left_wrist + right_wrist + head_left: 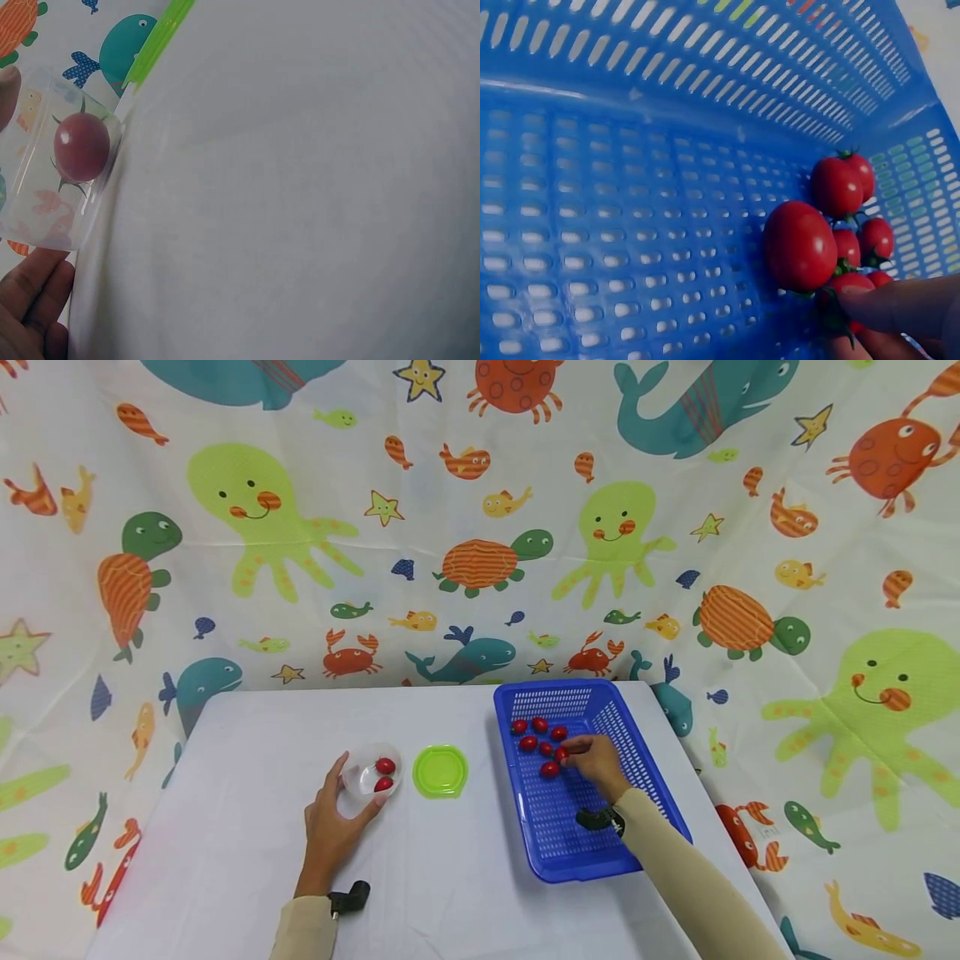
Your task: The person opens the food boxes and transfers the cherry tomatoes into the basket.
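Note:
My left hand (332, 827) holds a small clear plastic cup (358, 779) between thumb and fingers on the white table. Two red cherry tomatoes (385, 766) lie in the cup; the left wrist view shows a tomato (82, 148) through its wall. Inside the blue basket (555, 868), my right hand (597, 765) pinches a cherry tomato (850, 290) between thumb and fingers. Several other cherry tomatoes (801, 246) with green stems lie around it on the basket floor, toward its far left part.
A bright green lid (440, 771) lies flat on the table (247, 827) between the cup and the basket. Behind the table hangs a curtain (465, 460) printed with sea animals, which also runs along both sides.

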Available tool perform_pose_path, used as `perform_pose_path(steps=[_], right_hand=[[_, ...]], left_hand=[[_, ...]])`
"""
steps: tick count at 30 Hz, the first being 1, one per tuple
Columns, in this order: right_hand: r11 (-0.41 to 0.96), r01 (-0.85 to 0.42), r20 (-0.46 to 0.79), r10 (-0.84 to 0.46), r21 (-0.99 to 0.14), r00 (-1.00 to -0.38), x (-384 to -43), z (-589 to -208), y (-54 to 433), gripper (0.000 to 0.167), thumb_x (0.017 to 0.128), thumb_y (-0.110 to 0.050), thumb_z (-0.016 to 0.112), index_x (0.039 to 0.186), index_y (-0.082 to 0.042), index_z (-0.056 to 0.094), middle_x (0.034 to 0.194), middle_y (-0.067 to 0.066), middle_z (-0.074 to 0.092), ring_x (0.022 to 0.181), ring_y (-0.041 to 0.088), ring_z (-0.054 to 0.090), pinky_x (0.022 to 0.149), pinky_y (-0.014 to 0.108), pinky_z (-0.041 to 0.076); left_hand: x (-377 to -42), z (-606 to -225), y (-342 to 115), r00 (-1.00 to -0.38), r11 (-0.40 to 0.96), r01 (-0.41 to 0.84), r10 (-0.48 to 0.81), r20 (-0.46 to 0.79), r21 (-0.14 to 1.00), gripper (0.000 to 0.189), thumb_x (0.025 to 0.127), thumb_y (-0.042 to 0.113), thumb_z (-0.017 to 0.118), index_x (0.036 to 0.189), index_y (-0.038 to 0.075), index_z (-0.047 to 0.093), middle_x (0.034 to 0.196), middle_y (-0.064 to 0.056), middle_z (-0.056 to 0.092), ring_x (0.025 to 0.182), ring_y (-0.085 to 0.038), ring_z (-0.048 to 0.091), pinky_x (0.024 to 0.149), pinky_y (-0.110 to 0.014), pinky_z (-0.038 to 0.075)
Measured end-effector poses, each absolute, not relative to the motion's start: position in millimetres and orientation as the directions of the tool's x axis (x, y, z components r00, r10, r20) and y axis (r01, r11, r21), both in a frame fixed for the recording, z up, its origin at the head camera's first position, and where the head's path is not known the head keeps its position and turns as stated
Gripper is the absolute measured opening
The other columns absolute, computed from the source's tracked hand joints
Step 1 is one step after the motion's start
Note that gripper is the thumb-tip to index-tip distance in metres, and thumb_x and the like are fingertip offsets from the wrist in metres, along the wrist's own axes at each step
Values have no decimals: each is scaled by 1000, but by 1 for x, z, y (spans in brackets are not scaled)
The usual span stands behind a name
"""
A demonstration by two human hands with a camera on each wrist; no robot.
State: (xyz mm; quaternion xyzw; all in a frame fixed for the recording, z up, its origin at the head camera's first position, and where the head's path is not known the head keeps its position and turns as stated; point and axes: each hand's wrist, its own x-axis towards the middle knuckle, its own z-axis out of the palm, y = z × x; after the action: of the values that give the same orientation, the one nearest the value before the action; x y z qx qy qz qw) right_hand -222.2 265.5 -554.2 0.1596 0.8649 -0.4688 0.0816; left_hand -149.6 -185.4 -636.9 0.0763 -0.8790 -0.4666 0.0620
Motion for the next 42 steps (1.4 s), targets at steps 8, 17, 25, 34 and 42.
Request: perform_pose_path(steps=[8, 17, 25, 34, 42], right_hand=[[618, 293, -213, 202, -729, -956, -224, -552, 262, 25, 91, -2, 80, 116, -5, 80, 121, 17, 78, 112, 33, 71, 103, 51, 59], [672, 121, 5, 183, -731, -983, -223, -531, 237, 28, 95, -11, 79, 123, -4, 77, 121, 17, 77, 110, 33, 74, 97, 49, 63], [572, -35, 115, 104, -819, -988, -220, -506, 200, 30, 96, -17, 81, 124, -9, 77, 121, 13, 79, 111, 29, 76, 102, 50, 62], [503, -144, 186, 33, -852, -982, -212, -488, 155, 24, 93, -16, 83, 117, -15, 79, 116, 5, 79, 110, 26, 76, 102, 49, 62], [444, -152, 154, -33, -883, -988, -209, -482, 122, 28, 92, -16, 85, 120, -18, 79, 118, 2, 79, 109, 21, 76, 106, 51, 59]], left_hand=[[-150, -636, -185, -982, 556, -77, -187, 34, 827, 101, 87, 55, 82, 169, 38, 25, 165, -19, 46, 147, -45, 44, 121, -77, 23], [-149, -636, -184, -981, 562, -89, -191, 24, 822, 101, 87, 57, 81, 169, 38, 25, 166, -19, 45, 148, -45, 44, 121, -76, 25], [-148, -635, -183, -981, 551, -94, -194, 17, 829, 101, 87, 57, 81, 169, 41, 24, 167, -19, 44, 149, -45, 42, 120, -76, 26], [-147, -635, -182, -980, 555, -98, -197, 15, 826, 102, 87, 58, 81, 169, 42, 23, 168, -18, 43, 149, -43, 43, 119, -73, 27], [-146, -634, -182, -980, 550, -108, -199, 4, 828, 101, 88, 58, 81, 168, 43, 22, 168, -17, 43, 150, -44, 41, 120, -75, 25]])
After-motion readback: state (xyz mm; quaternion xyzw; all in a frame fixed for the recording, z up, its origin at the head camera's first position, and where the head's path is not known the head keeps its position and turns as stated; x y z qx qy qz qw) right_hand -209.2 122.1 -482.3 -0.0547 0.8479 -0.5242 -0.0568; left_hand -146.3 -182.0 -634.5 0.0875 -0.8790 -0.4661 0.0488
